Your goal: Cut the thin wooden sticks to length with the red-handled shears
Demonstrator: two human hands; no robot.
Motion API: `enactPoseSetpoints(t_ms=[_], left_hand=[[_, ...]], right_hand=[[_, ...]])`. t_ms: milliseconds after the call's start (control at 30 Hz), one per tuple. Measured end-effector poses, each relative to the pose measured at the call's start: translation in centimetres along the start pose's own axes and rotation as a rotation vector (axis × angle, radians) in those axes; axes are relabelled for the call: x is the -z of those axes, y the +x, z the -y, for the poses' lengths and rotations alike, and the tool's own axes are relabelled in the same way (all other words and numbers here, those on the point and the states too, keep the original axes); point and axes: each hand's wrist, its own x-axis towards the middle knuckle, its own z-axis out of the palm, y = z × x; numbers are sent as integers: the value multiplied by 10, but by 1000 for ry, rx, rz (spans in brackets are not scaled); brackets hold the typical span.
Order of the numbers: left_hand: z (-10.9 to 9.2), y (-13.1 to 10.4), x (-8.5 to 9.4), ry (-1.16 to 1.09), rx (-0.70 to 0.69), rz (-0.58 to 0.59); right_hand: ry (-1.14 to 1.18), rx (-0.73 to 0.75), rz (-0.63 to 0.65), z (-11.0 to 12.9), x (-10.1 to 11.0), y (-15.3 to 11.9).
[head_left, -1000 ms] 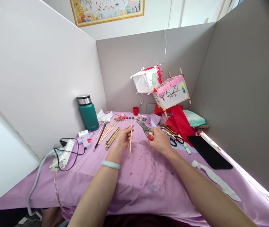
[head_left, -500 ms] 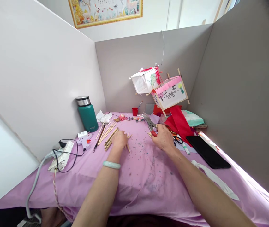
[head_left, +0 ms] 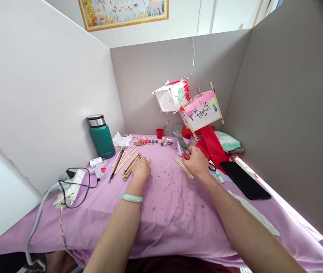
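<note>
Left hand: my left hand (head_left: 141, 169) lies palm down on the heap of bamboo sticks (head_left: 129, 163), fingers curled over their near ends; whether any stick is truly gripped I cannot tell.
Right hand: my right hand (head_left: 198, 163) is clamped on the red-handled pliers (head_left: 182, 144), blades pointing far and left, raised just off the worktop (head_left: 164, 212).
Cut sticks: a small bundle of sticks (head_left: 184, 168) lies on the cloth just left of my right hand, apart from the heap.
Progress: two paper lanterns (head_left: 191, 106) hang finished at the far side; most sticks lie loose, so I judge the frame work barely begun.
Pose: both forearms reach forward, wrists low, hands well apart.
Nearby: green flask (head_left: 101, 136) far left; glue gun (head_left: 97, 165) and power strip (head_left: 70, 187) at left; black tablet (head_left: 245, 180) right.
</note>
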Motion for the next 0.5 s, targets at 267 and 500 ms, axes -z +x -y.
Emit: enactPoseSetpoints(t_ms=[267, 500], left_hand=[[-4, -2, 0, 62, -24, 49], [-4, 3, -4, -100, -69, -125]], right_hand=[[200, -169, 51, -6, 5, 9], [762, -212, 176, -7, 2, 9]])
